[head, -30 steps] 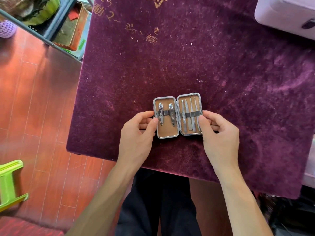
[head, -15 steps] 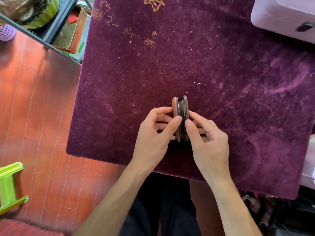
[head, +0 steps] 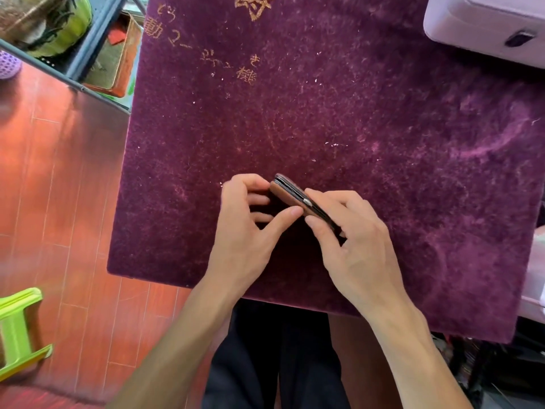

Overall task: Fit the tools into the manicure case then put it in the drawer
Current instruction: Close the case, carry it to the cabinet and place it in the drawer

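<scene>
The small brown manicure case [head: 287, 193] is folded closed and stands on edge, tilted, just above the purple velvet table [head: 339, 113]. Its silver clasp faces up between my thumbs. My left hand [head: 250, 228] grips the case's left side with curled fingers and thumb. From the right, my right hand [head: 351, 240] pinches the case, thumb near the clasp. The tools are hidden inside the case.
A pale lilac drawer unit [head: 486, 25] stands at the table's far right corner. To the left is red wooden floor with a green plastic stool [head: 17, 332] and a metal rack [head: 73, 48] holding boxes. My dark trousers show below the table's near edge.
The case lay open and flat a second ago with the tools showing. Both hands folded its halves together, and it now sits closed and turned slightly clockwise between them.
</scene>
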{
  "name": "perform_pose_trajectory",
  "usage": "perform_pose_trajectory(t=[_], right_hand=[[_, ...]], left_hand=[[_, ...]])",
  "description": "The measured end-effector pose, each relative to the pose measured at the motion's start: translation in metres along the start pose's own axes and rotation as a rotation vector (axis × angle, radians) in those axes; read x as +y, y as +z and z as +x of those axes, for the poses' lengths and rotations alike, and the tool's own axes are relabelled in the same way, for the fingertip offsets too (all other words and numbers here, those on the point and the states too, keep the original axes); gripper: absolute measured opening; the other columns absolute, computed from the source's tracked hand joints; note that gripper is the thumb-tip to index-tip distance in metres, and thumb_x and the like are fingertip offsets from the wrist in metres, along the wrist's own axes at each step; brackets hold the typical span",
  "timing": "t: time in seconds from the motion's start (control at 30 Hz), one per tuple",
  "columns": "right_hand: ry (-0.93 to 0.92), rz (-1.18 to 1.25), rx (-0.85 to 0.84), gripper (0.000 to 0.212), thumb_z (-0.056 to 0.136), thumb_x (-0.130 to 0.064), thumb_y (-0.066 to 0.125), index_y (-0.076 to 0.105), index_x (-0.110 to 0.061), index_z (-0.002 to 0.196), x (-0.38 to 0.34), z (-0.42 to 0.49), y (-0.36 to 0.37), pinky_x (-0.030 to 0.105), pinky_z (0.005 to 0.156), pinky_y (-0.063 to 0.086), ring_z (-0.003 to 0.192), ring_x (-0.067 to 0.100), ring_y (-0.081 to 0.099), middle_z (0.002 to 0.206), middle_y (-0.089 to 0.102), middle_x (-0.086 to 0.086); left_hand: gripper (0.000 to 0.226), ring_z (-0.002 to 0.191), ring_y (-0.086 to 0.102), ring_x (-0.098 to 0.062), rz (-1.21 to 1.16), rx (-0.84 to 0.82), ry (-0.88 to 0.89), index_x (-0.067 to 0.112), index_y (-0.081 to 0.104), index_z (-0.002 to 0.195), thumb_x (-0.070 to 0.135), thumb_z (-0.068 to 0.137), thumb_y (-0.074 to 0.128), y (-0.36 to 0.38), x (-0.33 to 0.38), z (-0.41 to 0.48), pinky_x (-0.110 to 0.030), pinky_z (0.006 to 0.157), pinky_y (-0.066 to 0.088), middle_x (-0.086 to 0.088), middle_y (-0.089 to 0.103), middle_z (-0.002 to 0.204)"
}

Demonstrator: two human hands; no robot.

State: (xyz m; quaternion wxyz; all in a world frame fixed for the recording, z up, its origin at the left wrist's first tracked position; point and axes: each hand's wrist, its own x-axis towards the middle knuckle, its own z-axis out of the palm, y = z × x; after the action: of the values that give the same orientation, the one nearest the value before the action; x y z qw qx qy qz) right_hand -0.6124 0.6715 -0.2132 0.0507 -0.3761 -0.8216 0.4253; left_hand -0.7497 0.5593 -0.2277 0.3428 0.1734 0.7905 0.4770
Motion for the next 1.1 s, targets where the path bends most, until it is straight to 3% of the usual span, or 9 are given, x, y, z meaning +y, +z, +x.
perform_pose_trajectory(t=[0.07, 0.13, 0.23, 0.3, 0.37, 0.77, 0.87, 1.0, 1.1], right_hand=[[-0.032, -0.042, -0.020, 0.036, 0.102, -0.017, 0.069, 0.072, -0.027, 0.137, 0.003, 0.006, -0.005, 0.027, 0.091, 0.052, 0.112, 0.012, 0.059, 0.121, 0.066, -0.014], [-0.053, -0.037, -0.063, 0.035, 0.101, -0.017, 0.069, 0.073, -0.029, 0.134, 0.007, 0.011, -0.008, 0.017, 0.092, 0.045, 0.112, 0.009, 0.056, 0.121, 0.066, -0.016], [-0.046, 0.075, -0.076, 0.032, 0.095, -0.018, 0.078, 0.077, -0.031, 0.124, 0.015, 0.015, -0.013, 0.011, 0.092, 0.043, 0.112, 0.004, 0.061, 0.119, 0.071, -0.020], [-0.012, 0.141, -0.038, 0.031, 0.089, -0.021, 0.085, 0.078, -0.035, 0.117, 0.022, 0.016, -0.015, 0.007, 0.088, 0.043, 0.111, 0.002, 0.065, 0.114, 0.074, -0.023], [0.005, 0.166, -0.007, 0.032, 0.086, -0.024, 0.088, 0.079, -0.036, 0.115, 0.026, 0.017, -0.014, 0.006, 0.084, 0.044, 0.108, -0.002, 0.066, 0.112, 0.074, -0.027], [0.022, 0.142, 0.036, 0.028, 0.085, -0.025, 0.089, 0.080, -0.037, 0.109, 0.027, 0.018, -0.009, 0.003, 0.080, 0.044, 0.097, -0.013, 0.063, 0.107, 0.069, -0.034], [0.015, 0.064, -0.043, 0.027, 0.087, -0.035, 0.085, 0.075, -0.042, 0.111, 0.023, 0.021, -0.013, 0.010, 0.082, 0.046, 0.098, -0.003, 0.064, 0.102, 0.072, -0.027], [0.018, -0.110, -0.165, 0.022, 0.094, -0.040, 0.077, 0.069, -0.037, 0.114, 0.009, 0.024, -0.005, 0.038, 0.083, 0.053, 0.093, 0.012, 0.062, 0.098, 0.072, -0.014], [0.097, -0.138, -0.211, 0.019, 0.096, -0.036, 0.076, 0.067, -0.031, 0.112, -0.007, 0.012, -0.014, 0.046, 0.085, 0.055, 0.097, 0.019, 0.064, 0.104, 0.074, -0.011]], left_hand=[[0.059, 0.129, 0.050, -0.014, 0.269, -0.024, 0.195, 0.037, 0.052, 0.137, 0.035, 0.085, 0.080, -0.013, -0.003, 0.005, -0.027, 0.102, 0.050, 0.011, 0.044, 0.142], [0.054, 0.133, 0.049, -0.011, 0.340, -0.130, 0.269, 0.034, 0.057, 0.140, 0.031, 0.089, 0.076, -0.020, -0.005, 0.011, -0.034, 0.111, 0.044, 0.016, 0.052, 0.141], [0.036, 0.117, 0.063, -0.006, 0.264, -0.199, 0.244, 0.027, 0.069, 0.125, 0.022, 0.089, 0.076, -0.021, -0.004, 0.012, -0.023, 0.106, 0.046, 0.020, 0.068, 0.120], [0.035, 0.110, 0.066, 0.002, 0.224, -0.208, 0.209, 0.026, 0.072, 0.120, 0.019, 0.086, 0.080, -0.021, -0.002, 0.013, -0.009, 0.099, 0.044, 0.023, 0.071, 0.113], [0.036, 0.108, 0.065, 0.008, 0.210, -0.204, 0.186, 0.029, 0.074, 0.118, 0.020, 0.084, 0.081, -0.022, -0.001, 0.014, -0.003, 0.097, 0.040, 0.030, 0.071, 0.111], [0.035, 0.106, 0.068, 0.007, 0.177, -0.208, 0.120, 0.026, 0.077, 0.116, 0.019, 0.082, 0.083, -0.023, 0.003, 0.018, -0.007, 0.099, 0.044, 0.021, 0.075, 0.111], [0.035, 0.107, 0.067, 0.007, 0.181, -0.213, 0.141, 0.025, 0.077, 0.117, 0.020, 0.082, 0.083, -0.024, 0.001, 0.017, -0.005, 0.099, 0.043, 0.022, 0.074, 0.112], [0.038, 0.112, 0.066, 0.004, 0.234, -0.260, 0.136, 0.031, 0.070, 0.125, 0.030, 0.088, 0.078, -0.024, 0.002, 0.014, -0.010, 0.100, 0.046, 0.021, 0.072, 0.117], [0.041, 0.108, 0.067, 0.001, 0.203, -0.220, -0.009, 0.032, 0.061, 0.131, 0.034, 0.091, 0.074, -0.030, 0.005, -0.007, -0.012, 0.091, 0.051, 0.012, 0.071, 0.116]])
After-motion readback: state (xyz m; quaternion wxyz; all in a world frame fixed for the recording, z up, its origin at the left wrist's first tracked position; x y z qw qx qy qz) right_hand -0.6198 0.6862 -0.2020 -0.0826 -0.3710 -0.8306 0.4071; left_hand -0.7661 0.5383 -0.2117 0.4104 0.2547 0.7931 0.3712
